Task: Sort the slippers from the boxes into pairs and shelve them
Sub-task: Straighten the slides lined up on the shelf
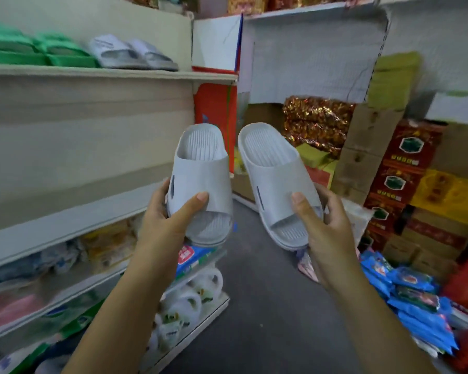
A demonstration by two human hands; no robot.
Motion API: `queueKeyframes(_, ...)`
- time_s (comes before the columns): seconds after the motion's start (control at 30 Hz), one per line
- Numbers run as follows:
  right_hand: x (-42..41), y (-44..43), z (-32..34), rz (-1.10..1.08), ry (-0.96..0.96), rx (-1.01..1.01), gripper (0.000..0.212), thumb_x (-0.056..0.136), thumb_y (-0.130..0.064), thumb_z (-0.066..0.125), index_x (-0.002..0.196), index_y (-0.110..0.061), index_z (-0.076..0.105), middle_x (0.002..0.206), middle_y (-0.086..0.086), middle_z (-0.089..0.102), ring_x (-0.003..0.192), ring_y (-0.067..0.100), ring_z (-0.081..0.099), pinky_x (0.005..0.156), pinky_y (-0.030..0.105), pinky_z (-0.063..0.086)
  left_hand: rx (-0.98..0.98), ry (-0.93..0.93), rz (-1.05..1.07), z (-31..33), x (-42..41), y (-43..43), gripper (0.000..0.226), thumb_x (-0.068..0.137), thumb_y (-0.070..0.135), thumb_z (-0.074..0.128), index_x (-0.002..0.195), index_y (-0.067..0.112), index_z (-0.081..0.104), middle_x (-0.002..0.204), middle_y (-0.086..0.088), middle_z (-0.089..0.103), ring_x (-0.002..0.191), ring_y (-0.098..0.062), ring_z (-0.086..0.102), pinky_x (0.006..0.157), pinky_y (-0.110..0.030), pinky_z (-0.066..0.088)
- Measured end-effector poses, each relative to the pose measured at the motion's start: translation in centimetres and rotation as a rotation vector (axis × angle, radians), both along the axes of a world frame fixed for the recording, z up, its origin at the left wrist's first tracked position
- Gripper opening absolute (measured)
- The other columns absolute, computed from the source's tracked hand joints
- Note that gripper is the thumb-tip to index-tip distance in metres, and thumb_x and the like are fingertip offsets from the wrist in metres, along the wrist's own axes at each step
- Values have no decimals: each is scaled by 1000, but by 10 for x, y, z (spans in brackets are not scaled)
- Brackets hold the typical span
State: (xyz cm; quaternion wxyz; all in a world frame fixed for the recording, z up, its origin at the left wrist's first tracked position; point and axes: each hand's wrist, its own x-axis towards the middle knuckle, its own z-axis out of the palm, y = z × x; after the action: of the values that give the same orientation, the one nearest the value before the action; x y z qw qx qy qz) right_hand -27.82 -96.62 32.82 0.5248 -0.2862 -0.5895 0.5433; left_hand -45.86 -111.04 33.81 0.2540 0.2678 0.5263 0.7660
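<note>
Slippers are partly shelved, green pair [35, 51] and white pair [131, 54] on the upper shelf [106, 74], while left hand [168, 220] and right hand [324, 225] each grip one grey slipper [201, 179], [278, 182], matched but unshelved.

The left grey slipper [200, 174] and the right grey slipper [278, 174] look like moulded soft plastic or foam, matt and smooth on the strap, with fine ribs pressed into the footbed. On the upper shelf [92, 74], whose board looks painted and matt, the green slippers [33, 49] have the same dull plastic look; the white slippers [130, 54] are blurred but seem plastic too. The floor [254, 292] is grey and matt. The brown boxes [362, 147] are plain rough cardboard, and the red boxes [405, 163] are printed cardboard with a slight shine. The golden packets [316, 117] are crinkled shiny foil, and the blue packets [416, 300] are glossy plastic film.
</note>
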Motion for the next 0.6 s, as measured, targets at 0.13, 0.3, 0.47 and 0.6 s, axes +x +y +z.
queueKeyframes(0.13,-16,58,16,88,-13,35,58,72,-52,75,126,-37,58,112,-20,69,101,2,67,81,26,58,28,20,144,14,-3,35,69,75,36,80,138,35,54,124,1,70,103,-24,73,74,-31,61)
queueKeyframes(0.3,-61,127,40,176,29,53,68,65,-58,77,126,-33,58,113,-15,70,102,5,69,87,36,60,20,114,257,42,-27,84,77,72,38,82,142,33,51,122,0,71,99,-23,75,78,-39,62)
queueKeyframes(0.47,-124,201,79,160,127,121,74,66,-61,78,125,-25,52,121,-6,64,107,13,67,83,31,59,5,287,366,81,-79,149,67,79,36,82,138,30,53,115,-1,72,93,-17,75,72,-30,62)
queueKeyframes(0.6,-182,261,116,147,141,150,65,80,-48,77,129,-17,48,117,-5,61,98,6,65,63,10,52,3,419,454,124,-131,208,56,81,31,83,130,28,55,107,8,71,84,-4,73,63,-18,55)
